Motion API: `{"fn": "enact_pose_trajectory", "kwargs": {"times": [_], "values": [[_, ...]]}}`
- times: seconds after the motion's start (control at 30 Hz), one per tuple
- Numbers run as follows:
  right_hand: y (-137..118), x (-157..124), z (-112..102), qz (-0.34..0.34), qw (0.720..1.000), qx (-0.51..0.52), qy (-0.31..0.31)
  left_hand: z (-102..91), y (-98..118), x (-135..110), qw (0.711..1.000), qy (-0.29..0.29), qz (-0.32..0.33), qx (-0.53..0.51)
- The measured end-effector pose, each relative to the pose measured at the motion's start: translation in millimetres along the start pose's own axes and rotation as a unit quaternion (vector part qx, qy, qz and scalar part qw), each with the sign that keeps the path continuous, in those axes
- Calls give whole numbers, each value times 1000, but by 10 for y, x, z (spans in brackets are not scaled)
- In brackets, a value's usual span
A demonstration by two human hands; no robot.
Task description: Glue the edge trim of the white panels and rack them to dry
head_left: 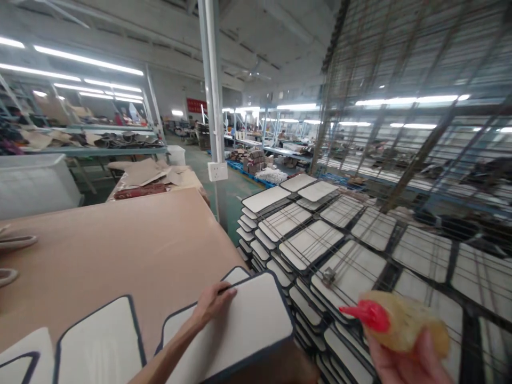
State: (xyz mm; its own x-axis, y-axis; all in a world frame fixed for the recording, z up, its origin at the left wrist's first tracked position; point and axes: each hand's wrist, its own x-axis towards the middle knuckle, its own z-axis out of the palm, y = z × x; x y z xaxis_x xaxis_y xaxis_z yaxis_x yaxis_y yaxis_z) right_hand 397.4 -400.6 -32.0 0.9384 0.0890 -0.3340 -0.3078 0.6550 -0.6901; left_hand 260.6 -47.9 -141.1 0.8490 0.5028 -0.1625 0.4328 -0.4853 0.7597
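Note:
My left hand (216, 303) is closed on the top edge of a white panel with dark edging (252, 314), thumb on its face. The panel is tilted at the table's near right corner, and a similar panel shows partly behind it. In my right hand (400, 360) is a yellowish squeeze bottle (412, 320) with a red pointed nozzle that points left. My fingers wrap the bottle from below, over the wire rack. Another dark-edged white panel (100, 341) lies on the table to the left of my forearm, with more white pieces at the lower left corner.
A tan-topped table (120, 240) spans the left. On the right, a wire rack (384, 106) has its mesh shelf raised above stacked layers of dark-edged panels (312, 242). A post with a socket box (218, 170) stands beyond the table. A white bin (36, 181) is at left.

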Motion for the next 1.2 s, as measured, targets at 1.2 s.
{"fn": "enact_pose_trajectory", "kwargs": {"times": [1.2], "values": [[-822, 467, 701, -80, 866, -228, -439, -860, 2599, 118, 851, -449, 269, 45]]}}
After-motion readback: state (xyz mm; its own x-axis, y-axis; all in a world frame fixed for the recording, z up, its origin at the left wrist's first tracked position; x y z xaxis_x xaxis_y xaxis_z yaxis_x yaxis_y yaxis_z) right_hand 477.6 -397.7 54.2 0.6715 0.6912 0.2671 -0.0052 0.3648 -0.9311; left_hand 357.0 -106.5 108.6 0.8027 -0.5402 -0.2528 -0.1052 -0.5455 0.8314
